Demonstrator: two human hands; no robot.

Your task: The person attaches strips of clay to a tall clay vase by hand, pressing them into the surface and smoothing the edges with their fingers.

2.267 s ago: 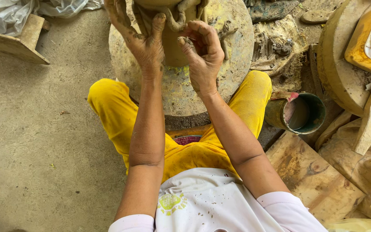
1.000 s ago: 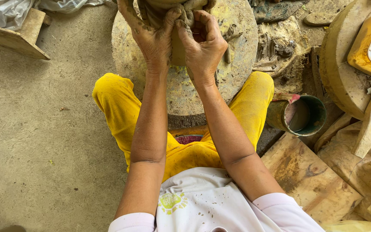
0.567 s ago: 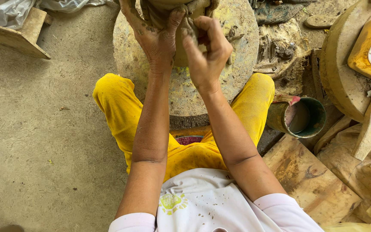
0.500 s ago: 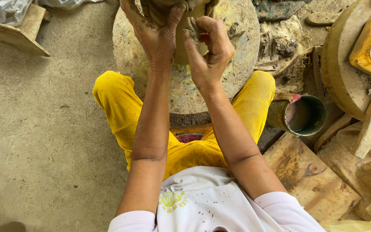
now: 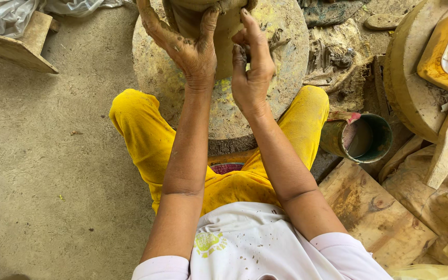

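From my side I see both arms stretched forward over the knees, elbows a little bent. The left hand (image 5: 190, 49) is smeared with wet clay and its fingers spread around the left side of the clay pot (image 5: 203, 21), the thumb lying up against the wall; this grip is closed on the pot. The right hand (image 5: 252, 62) stands on edge just beside the pot's right side, fingers straight and close together, pointing up. Its palm touches the wall, I think, but the top of the pot is cut by the frame edge, so I cannot tell whether the fingers clamp anything.

I count one pot, and it stands near the far part of one round stone wheel (image 5: 281, 78), which serves as the worktop and carries yellow stains and small clay scraps. To the right there is one green tin can (image 5: 369, 140), lying tilted with the mouth open, one yellow tray (image 5: 442, 57) on a second round wooden disc (image 5: 405, 83), and some wooden planks (image 5: 374, 212) on the ground. At upper left I see one small wooden stool (image 5: 19, 46) and a crumpled plastic sheet (image 5: 6, 13).

The floor (image 5: 53, 171) is bare packed earth, grey-brown and dusty. The person sits low with the wheel between the knees, in yellow trousers (image 5: 136, 129) and a white shirt (image 5: 245, 243) dotted with clay.
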